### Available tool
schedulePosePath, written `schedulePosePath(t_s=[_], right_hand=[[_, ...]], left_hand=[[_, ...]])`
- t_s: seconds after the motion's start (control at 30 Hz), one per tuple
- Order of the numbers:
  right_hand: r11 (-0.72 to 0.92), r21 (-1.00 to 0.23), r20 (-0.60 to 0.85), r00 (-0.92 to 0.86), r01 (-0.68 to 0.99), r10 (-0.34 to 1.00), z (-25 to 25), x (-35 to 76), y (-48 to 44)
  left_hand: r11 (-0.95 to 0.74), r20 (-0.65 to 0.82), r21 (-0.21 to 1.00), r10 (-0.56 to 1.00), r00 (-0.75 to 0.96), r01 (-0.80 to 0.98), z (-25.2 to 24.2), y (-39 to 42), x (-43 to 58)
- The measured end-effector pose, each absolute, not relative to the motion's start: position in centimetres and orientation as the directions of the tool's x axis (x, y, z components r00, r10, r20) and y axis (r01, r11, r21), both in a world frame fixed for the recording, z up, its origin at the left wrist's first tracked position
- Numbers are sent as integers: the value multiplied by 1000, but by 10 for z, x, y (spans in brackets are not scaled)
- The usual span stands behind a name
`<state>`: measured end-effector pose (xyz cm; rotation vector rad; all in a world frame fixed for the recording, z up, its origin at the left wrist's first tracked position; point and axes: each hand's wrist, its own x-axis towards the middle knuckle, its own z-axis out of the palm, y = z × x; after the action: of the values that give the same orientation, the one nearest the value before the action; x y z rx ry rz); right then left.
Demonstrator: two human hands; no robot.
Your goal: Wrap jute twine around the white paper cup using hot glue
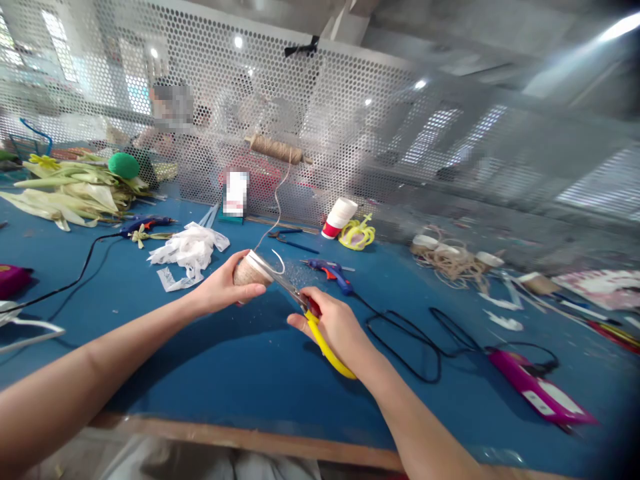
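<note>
My left hand (219, 288) is wrapped around a small paper cup (249, 271) covered in twine, its white rim tilted up toward the right. A pair of scissors (327, 352) with yellow handles is in my right hand (340, 323), blades reaching to the cup's rim. From that rim a thin white paper strip (280, 261) curls away beside the blades. A strand of twine (278, 203) runs from the cup up to a twine spool (273, 148) on the mesh partition. Whether the blades are closed is hard to make out.
A blue glue gun (334, 275) lies just beyond my right hand, its black cord leading to a magenta power strip (540, 390). Crumpled white plastic (189, 253) is to the left. Stacked cups (340, 217) stand by the perforated partition (380, 120); corn husks (75, 190) lie far left.
</note>
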<state>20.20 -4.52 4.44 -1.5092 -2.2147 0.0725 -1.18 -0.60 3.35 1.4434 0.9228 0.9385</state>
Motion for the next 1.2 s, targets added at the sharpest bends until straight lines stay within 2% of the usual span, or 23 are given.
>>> schedulePosePath(t_s=[0.17, 0.3, 0.37, 0.5, 0.57, 0.77, 0.97, 1.2], right_hand=[[407, -284, 380, -288, 868, 879, 45, 204, -45], [407, -293, 369, -291, 865, 883, 45, 203, -45], [406, -297, 357, -294, 864, 887, 45, 204, -45], [415, -297, 345, -308, 860, 887, 43, 207, -45], [432, -300, 351, -323, 850, 879, 43, 208, -45], [415, -312, 353, -301, 854, 886, 43, 205, -45], [408, -267, 361, -302, 873, 882, 46, 204, -46], [410, -270, 367, -301, 871, 880, 48, 202, -47]], left_hand=[[147, -34, 965, 889, 456, -217, 30, 0, -19], [355, -69, 885, 741, 668, -302, 24, 5, -23], [327, -39, 895, 736, 676, -304, 24, 5, -23], [125, 35, 963, 823, 566, -241, 28, 1, -22], [76, 36, 980, 842, 538, -185, 29, 0, -20], [61, 23, 988, 845, 534, -140, 28, -2, -17], [19, 48, 992, 859, 509, -124, 27, 0, -18], [-39, 75, 995, 911, 405, -97, 31, 1, -20]])
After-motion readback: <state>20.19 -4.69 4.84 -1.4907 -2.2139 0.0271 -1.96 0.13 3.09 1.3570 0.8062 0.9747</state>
